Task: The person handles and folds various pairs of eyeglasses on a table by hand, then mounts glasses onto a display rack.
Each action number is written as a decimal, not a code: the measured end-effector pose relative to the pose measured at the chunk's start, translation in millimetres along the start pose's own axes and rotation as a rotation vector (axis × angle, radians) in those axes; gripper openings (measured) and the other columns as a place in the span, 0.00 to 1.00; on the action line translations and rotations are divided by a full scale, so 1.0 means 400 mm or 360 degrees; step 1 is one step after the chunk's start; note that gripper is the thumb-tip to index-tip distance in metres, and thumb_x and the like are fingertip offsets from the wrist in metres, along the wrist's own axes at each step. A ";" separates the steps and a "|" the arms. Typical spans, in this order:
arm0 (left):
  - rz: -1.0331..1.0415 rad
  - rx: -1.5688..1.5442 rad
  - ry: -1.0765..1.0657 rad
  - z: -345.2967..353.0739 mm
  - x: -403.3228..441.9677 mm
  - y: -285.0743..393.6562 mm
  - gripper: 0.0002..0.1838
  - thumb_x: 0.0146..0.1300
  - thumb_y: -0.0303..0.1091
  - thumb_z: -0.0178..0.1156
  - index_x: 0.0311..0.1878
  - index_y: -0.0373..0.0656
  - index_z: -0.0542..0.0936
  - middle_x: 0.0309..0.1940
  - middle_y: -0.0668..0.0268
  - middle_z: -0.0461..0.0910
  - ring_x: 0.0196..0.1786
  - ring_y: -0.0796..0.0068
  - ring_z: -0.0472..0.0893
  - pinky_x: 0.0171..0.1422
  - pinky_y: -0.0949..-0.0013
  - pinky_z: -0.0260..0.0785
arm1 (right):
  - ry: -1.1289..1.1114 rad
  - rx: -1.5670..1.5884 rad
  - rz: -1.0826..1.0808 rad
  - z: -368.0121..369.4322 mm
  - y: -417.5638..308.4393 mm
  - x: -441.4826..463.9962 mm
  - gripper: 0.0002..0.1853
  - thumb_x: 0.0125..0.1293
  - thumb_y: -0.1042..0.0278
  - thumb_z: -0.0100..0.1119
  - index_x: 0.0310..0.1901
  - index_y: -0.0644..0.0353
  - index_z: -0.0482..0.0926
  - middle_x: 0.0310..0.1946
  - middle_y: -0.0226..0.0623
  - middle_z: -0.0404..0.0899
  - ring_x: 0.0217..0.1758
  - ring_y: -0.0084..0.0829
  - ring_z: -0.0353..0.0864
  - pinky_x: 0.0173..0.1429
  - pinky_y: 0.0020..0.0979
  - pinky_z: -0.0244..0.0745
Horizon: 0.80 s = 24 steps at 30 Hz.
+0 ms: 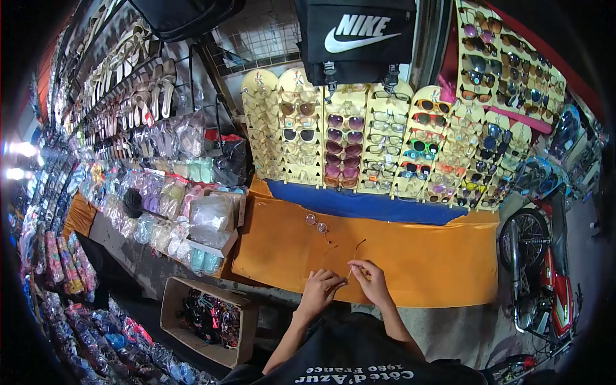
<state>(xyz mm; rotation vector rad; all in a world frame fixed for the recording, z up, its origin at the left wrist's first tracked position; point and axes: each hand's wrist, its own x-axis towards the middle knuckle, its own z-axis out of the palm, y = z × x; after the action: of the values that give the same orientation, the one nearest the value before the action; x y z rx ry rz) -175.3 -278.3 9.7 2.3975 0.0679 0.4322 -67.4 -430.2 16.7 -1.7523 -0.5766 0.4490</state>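
My left hand [321, 290] and my right hand [370, 281] are close together over the front edge of an orange-covered table [410, 263]. Between them is a pair of thin-framed glasses [350, 269], its slim temple arms pointing away from me. My right hand pinches the frame near one temple. The fingers of my left hand are closed around the other side, hiding most of the lenses. Beyond my hands, a second pair of glasses [316, 223] with round lenses lies on the orange cover, one temple stretched toward me.
Behind the table stand tall cream display boards [321, 168] full of sunglasses, with a blue cloth [359, 202] at their foot. A black Nike bag [359, 42] hangs above. Packaged sandals [163, 199] and a cardboard box [247, 327] are left; a red motorcycle [557, 282] is right.
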 end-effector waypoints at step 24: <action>-0.0835 -0.1385 0.0374 -0.181 0.123 -0.416 0.13 0.68 0.40 0.61 0.44 0.38 0.83 0.37 0.68 0.82 0.38 0.80 0.76 0.44 0.75 0.67 | 0.0463 0.0585 0.0050 0.268 -0.085 0.262 0.15 0.69 0.73 0.58 0.54 0.68 0.74 0.37 0.41 0.85 0.36 0.26 0.85 0.45 0.26 0.76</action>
<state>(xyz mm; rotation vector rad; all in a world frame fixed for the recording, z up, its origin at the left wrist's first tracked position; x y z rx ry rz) -141.4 -98.2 -32.5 1.3959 0.4935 0.3805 -49.7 -277.6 23.1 -1.4401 -0.2409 0.2917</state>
